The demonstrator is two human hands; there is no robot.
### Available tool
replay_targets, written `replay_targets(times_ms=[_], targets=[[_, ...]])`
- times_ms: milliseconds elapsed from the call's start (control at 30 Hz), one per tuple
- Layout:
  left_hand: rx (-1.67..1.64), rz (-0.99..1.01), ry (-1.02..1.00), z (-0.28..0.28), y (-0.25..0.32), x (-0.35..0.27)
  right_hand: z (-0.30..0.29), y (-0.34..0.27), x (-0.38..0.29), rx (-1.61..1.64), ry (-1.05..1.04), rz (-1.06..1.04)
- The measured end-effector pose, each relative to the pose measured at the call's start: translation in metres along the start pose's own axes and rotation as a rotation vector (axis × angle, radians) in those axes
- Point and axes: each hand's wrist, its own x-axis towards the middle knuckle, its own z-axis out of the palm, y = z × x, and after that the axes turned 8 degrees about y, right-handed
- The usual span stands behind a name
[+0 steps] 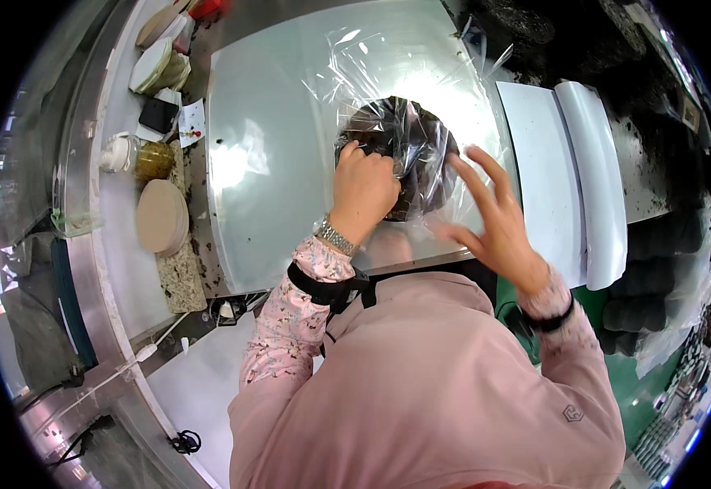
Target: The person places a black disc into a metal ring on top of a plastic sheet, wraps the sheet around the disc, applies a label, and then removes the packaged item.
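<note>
A dark, round, flat cake (pixel 424 131), perhaps dried seaweed, lies on a pale sheet-covered work surface (pixel 270 214). Crinkled clear plastic film (pixel 355 67) covers it and spreads beyond its far edge. My left hand (pixel 364 189), with a metal watch at the wrist, rests over the cake's left side. Its fingers are curled and seem to pinch the film; the fingertips are partly hidden. To the right of the cake, my right hand (pixel 493 220) has its fingers spread and slightly blurred, with nothing held between them.
Round tan discs (pixel 163 217) are stacked at left on a speckled stone slab (pixel 181 284), near a lidded jar (pixel 138 156) and a black box-like item (pixel 158 116). White sheets (pixel 542 165), one rolled, lie at right. Dark material (pixel 575 36) heaps at far right.
</note>
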Motion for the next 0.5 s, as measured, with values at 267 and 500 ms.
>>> replay_targets(times_ms=[267,500], targets=[[-0.625,-0.092,0.082,-0.065,0.006,0.004,0.100,0.062,0.076,-0.317,-0.323,0.062],[-0.488,-0.130,-0.067,-0.032,0.029,0.008,0.058,0.071,0.069,0.236,-0.195,-0.134]])
